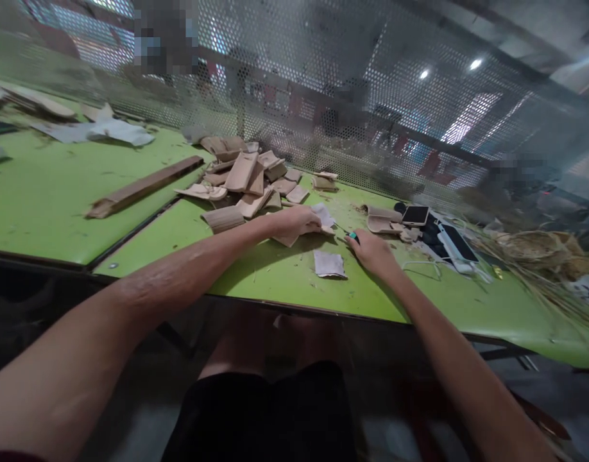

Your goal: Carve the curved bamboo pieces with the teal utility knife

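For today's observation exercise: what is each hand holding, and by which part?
The left hand grips a tan flat piece at its upper edge, against the green table. The right hand holds a small teal-handled tool by the handle.

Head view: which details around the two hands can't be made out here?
- Left hand: it covers most of the tan piece it presses down, so the grip is unclear.
- Right hand: only a green tip of what it holds shows; the fist hides the rest.
- Pale square piece between them: material too small and blurred to tell.
- Behind the perforated screen: everything blurred.
- Phones: screen contents unreadable.
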### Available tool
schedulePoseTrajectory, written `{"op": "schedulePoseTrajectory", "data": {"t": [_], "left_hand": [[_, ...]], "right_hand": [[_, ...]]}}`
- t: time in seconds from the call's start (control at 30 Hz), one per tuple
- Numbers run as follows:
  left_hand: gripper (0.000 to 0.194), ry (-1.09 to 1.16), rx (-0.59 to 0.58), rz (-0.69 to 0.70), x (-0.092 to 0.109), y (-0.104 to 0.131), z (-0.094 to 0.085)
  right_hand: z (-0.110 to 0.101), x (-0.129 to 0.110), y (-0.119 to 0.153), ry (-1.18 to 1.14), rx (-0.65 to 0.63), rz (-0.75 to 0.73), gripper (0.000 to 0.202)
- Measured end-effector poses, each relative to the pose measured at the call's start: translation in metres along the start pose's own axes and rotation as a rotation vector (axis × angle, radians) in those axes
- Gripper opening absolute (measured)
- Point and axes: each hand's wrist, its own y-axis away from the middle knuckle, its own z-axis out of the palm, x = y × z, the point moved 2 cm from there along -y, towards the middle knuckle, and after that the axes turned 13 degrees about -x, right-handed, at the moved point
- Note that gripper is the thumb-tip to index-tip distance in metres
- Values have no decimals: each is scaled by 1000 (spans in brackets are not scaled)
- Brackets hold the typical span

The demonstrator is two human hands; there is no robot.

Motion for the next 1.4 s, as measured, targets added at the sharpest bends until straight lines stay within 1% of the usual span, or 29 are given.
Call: {"op": "schedulePoseTrajectory", "data": {"t": [0.1,0.17,0.23,0.3,0.4,0.47,0.53,0.63,0.77,0.87,0.9,0.97,1.03,1.1,1.17,1.23,1.3,1.33,1.4], "left_hand": [[38,-49,-25,-101,1,-2,-1],[37,-54,-2,-145,3,-1,-3],[34,-64,51,-181,5,1,-4],[33,-94,96,-215,6,2,-5],[33,-132,121,-238,4,3,-3],[34,-149,121,-221,0,3,-2],[36,-171,124,-169,-3,2,-1],[38,-168,153,-102,-9,0,-1],[43,-79,203,-157,-16,-6,2],[50,13,305,-211,-16,-8,5],[51,49,350,-231,-16,-7,5],[53,119,440,-259,-13,-5,4],[54,190,522,-268,-9,-1,0],[54,248,581,-262,-6,1,-3],[54,291,635,-252,-5,3,-5],[54,338,678,-256,-6,5,-5],[53,397,711,-282,-7,7,-3],[53,420,727,-300,-8,8,-3],[52,437,746,-338,-6,9,-2]], "right_hand": [[-11,-8,-11,-52,-129,-82,37],[-15,-10,-19,-95,-178,-145,35],[-16,-11,-26,-116,-205,-193,33],[-16,-10,-32,-117,-209,-211,31],[-16,-11,-35,-126,-189,-221,27],[-19,-13,-34,-157,-188,-236,27],[-24,-17,-30,-215,-204,-246,29],[-31,-26,-19,-302,-274,-262,34],[-35,-45,-4,-379,-369,-292,32],[-35,-57,2,-442,-412,-337,29],[-35,-58,2,-435,-405,-343,27],[-34,-58,-2,-373,-346,-333,23],[-32,-54,-10,-297,-281,-309,19],[-30,-51,-20,-276,-240,-288,17],[-29,-52,-32,-358,-209,-285,14],[-28,-58,-44,-529,-242,-333,8],[-29,-63,-53,-649,-263,-354,15],[-30,-64,-57,-677,-266,-349,15],[-33,-61,-61,-659,-248,-298,9]]}}
